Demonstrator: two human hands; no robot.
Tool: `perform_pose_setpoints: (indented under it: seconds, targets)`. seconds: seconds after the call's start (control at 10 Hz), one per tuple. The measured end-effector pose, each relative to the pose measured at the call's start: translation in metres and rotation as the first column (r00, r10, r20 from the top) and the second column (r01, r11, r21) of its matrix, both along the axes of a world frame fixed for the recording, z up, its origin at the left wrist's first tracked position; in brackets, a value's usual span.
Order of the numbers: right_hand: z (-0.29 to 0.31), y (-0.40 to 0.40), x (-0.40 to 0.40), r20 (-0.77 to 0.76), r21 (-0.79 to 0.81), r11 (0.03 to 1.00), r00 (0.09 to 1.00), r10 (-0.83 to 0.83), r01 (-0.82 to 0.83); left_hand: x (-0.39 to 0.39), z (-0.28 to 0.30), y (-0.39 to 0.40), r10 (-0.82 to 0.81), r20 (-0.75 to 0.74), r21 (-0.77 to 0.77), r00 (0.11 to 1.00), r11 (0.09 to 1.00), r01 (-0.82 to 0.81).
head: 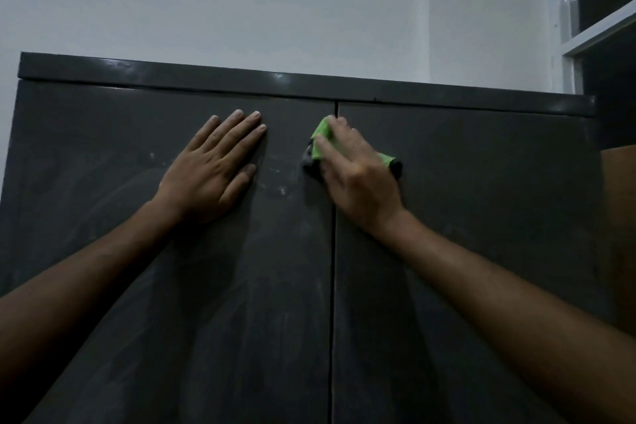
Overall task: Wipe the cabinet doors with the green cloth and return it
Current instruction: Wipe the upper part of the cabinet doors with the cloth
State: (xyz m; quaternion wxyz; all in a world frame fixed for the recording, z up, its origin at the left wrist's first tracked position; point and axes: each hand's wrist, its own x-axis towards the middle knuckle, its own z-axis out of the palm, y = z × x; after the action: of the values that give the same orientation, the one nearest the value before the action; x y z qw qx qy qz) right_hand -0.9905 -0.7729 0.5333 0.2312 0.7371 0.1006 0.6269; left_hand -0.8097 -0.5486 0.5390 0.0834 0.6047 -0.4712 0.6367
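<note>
Left hand flat on left cabinet door, fingers straight, slightly spread. Right hand presses bunched green cloth across the centre seam near the top, fingers curled over it. Right cabinet door smudged.

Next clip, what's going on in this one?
A person is wiping a dark grey cabinet. The right hand presses a bunched green cloth against the doors near the top, right over the centre seam. The left hand lies flat with straight fingers on the left door, bracing it. Pale smudges still show on that door, so the wiping does not look finished.
</note>
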Motion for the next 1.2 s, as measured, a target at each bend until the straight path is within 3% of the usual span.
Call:
perform_pose_setpoints:
  seconds: [0.1,0.2,0.3,0.4,0.5,0.6,0.7,0.8,0.9,1.0,1.1,1.2]
  targets:
    - [-0.032,0.004,0.007,-0.277,-0.441,0.898,0.951,-0.140,0.004,-0.001,0.000,0.001,0.002,0.008,-0.005,1.000,1.000,-0.002]
    - [-0.001,-0.006,-0.003,-0.288,-0.539,0.842,0.943,-0.165,-0.017,0.000,0.000,0.000,0.002,0.014,-0.009,1.000,1.000,-0.002]
    - [0.021,0.006,0.003,0.031,-0.087,0.996,0.999,-0.026,0.029,0.001,0.000,0.000,-0.012,0.020,-0.010,1.000,1.000,0.012]
    - [-0.014,0.024,0.027,0.023,-0.024,1.000,1.000,-0.017,0.017,0.001,-0.001,0.001,-0.015,0.018,-0.010,1.000,1.000,0.015]
    - [-0.044,0.014,0.021,-0.318,-0.521,0.853,0.934,-0.163,-0.029,0.000,-0.001,0.001,-0.008,0.015,0.002,1.000,1.000,0.008]
    - [-0.009,0.000,0.011,-0.268,-0.536,0.844,0.950,-0.157,-0.012,0.002,-0.001,0.001,-0.005,0.016,-0.005,1.000,1.000,0.005]
    - [0.009,0.017,0.017,0.079,-0.025,1.000,0.997,-0.008,0.010,0.004,-0.001,0.000,-0.014,0.024,-0.003,1.000,1.000,0.014]
    - [-0.023,0.036,0.036,0.042,-0.016,1.000,0.999,-0.018,0.018,0.004,-0.001,0.002,-0.023,0.019,-0.001,1.000,1.000,0.023]
    - [-0.031,0.022,0.022,-0.269,-0.552,0.834,0.944,-0.192,0.012,0.003,-0.001,0.003,-0.037,0.015,0.007,0.999,0.999,0.037]
    - [0.019,0.009,0.010,-0.192,-0.503,0.862,0.965,-0.178,0.059,0.003,0.000,0.003,-0.053,0.000,0.010,0.999,0.999,0.053]
    - [0.032,0.027,0.019,0.089,0.039,0.997,0.994,-0.065,0.061,0.003,0.001,0.003,-0.086,-0.008,0.006,0.996,0.996,0.086]
    - [-0.009,0.046,0.035,-0.057,-0.017,0.996,0.994,-0.089,0.088,0.003,-0.002,0.004,-0.163,-0.048,-0.031,0.985,0.986,0.162]
